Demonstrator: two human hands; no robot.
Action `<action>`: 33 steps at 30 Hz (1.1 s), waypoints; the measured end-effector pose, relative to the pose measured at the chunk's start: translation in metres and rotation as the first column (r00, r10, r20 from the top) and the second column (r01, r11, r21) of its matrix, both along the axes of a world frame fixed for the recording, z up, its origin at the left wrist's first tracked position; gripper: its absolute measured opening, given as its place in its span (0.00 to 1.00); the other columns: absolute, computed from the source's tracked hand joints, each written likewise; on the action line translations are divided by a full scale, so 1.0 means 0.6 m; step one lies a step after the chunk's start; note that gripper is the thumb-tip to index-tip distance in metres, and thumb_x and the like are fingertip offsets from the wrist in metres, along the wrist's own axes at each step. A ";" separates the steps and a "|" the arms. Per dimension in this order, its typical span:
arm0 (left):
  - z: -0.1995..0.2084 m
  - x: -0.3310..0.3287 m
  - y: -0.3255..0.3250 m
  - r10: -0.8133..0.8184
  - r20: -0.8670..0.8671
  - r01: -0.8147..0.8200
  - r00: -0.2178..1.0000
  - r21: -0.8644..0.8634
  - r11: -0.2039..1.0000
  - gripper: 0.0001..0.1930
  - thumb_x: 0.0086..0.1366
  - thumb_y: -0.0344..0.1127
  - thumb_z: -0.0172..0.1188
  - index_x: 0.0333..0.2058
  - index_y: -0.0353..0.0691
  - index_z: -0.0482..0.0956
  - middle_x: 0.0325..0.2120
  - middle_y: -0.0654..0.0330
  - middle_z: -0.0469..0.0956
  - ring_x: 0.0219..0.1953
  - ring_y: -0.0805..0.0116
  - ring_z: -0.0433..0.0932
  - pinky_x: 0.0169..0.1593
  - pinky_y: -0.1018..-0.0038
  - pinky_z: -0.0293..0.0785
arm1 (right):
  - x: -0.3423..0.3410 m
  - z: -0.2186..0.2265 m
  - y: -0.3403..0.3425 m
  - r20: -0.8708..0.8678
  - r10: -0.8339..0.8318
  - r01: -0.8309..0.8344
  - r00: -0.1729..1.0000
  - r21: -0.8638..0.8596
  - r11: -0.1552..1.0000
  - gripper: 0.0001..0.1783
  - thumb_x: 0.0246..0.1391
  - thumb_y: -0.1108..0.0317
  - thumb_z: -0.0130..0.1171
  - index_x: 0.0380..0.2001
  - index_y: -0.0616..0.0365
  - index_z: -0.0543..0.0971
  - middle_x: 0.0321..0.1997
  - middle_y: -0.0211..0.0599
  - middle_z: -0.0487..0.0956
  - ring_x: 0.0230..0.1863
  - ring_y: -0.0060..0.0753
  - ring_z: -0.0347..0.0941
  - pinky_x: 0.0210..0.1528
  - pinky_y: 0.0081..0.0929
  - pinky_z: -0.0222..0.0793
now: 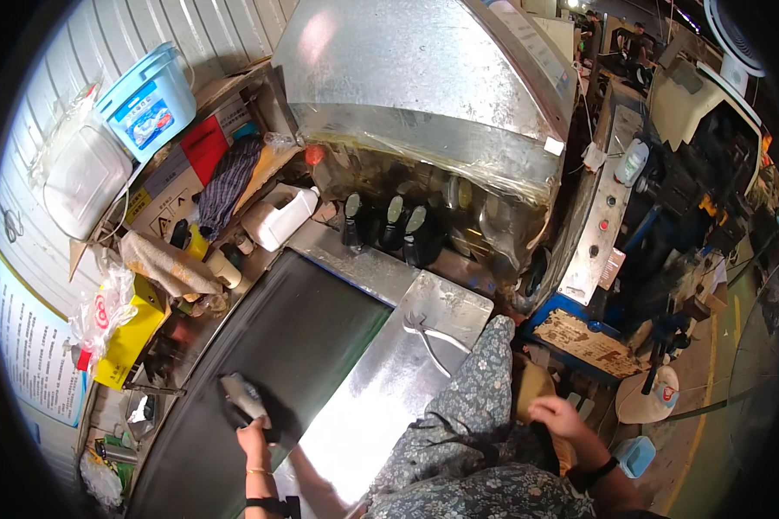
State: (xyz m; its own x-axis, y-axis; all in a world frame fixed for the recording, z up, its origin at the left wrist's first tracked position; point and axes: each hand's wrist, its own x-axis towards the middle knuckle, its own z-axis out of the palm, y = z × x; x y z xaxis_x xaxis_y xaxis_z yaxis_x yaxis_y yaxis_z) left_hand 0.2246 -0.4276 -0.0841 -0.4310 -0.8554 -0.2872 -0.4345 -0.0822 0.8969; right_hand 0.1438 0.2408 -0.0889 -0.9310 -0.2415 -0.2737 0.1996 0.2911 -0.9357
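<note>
My left hand (254,443) is closed on one end of a black shoe (244,400) with a grey sole. It holds the shoe, sole side up, over the dark conveyor belt (277,316); the shoe is slightly blurred, and I cannot tell whether it touches the belt. My right hand (559,417) is by my right side, its fingers curled in, next to a tan rounded thing (535,389). What it holds, if anything, is hidden. Several black shoes (415,242) with pale soles stand beyond the belt's far end, under a metal hood (407,73).
A bare metal ledge (368,415) runs between the belt and my floral apron (459,415), with a white cable (446,350) on it. Left are a white jug (279,216), a yellow box (130,333) and a blue bucket (151,104). At right stands a control panel (606,208).
</note>
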 end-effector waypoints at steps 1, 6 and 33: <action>0.039 -0.003 0.041 -0.084 -0.107 0.090 0.991 0.060 0.994 0.20 0.49 0.32 0.66 0.38 0.24 0.73 0.29 0.53 0.77 0.27 0.65 0.78 0.32 0.71 0.75 | -0.019 0.015 -0.012 0.020 -0.063 0.065 0.998 -0.069 0.996 0.12 0.59 0.69 0.60 0.43 0.65 0.80 0.40 0.34 0.82 0.42 0.24 0.77 0.45 0.24 0.73; 0.130 -0.011 0.249 -0.233 -0.398 0.419 0.887 0.483 0.769 0.19 0.51 0.29 0.67 0.42 0.29 0.74 0.33 0.56 0.78 0.34 0.67 0.79 0.39 0.73 0.76 | -0.178 0.118 -0.155 -0.103 0.260 -0.264 0.960 -0.037 0.964 0.19 0.62 0.60 0.57 0.50 0.62 0.76 0.40 0.32 0.80 0.41 0.22 0.74 0.46 0.24 0.71; 0.102 -0.293 0.674 -0.972 -0.229 0.895 0.049 -0.422 0.144 0.41 0.53 0.35 0.70 0.62 0.33 0.59 0.63 0.37 0.57 0.68 0.44 0.55 0.68 0.62 0.53 | -0.144 0.171 -0.151 -0.545 0.038 0.042 0.837 0.134 0.990 0.22 0.56 0.70 0.58 0.53 0.66 0.72 0.51 0.54 0.78 0.52 0.47 0.76 0.53 0.34 0.70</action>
State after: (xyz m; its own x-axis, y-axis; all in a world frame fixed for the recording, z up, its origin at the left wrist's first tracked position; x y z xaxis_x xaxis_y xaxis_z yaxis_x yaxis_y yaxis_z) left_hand 0.0486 -0.0231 -0.0231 -0.9139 0.3487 0.2080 0.3031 0.2450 0.9209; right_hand 0.0574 0.1502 0.0138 -0.9390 -0.2373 0.2489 -0.3305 0.4223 -0.8441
